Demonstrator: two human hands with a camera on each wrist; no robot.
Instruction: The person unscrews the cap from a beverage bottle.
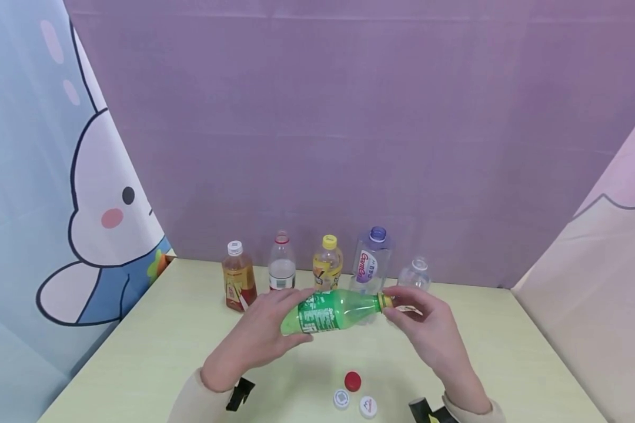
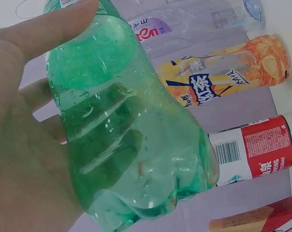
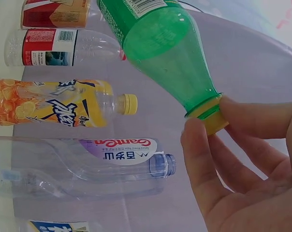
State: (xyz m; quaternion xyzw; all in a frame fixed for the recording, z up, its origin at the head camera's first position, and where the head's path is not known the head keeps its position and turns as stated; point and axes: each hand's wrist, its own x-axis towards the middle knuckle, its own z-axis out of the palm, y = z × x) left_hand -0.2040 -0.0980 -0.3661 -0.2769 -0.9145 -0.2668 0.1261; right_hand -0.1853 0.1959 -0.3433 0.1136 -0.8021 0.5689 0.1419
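A green plastic bottle [image 1: 323,312] is held nearly level above the table, its neck pointing right. My left hand [image 1: 267,325] grips its body near the base; in the left wrist view, the fingers show through the clear green plastic. At the other end, my right hand [image 1: 428,320] pinches the yellow cap [image 3: 211,116] between thumb and fingers. The cap sits on the bottle's mouth; how tight it is cannot be told. Below the hands lie a red cap [image 1: 352,381] and two white caps, one a white cap [image 1: 341,399] and the other a printed white cap [image 1: 368,406].
Along the table's back stand a white-capped tea bottle [image 1: 239,279], an uncapped red-ringed bottle [image 1: 282,264], a yellow-capped bottle [image 1: 327,261], an uncapped blue-tinted bottle [image 1: 371,261] and a clear uncapped bottle [image 1: 415,275]. A purple cloth [image 1: 349,129] hangs behind them.
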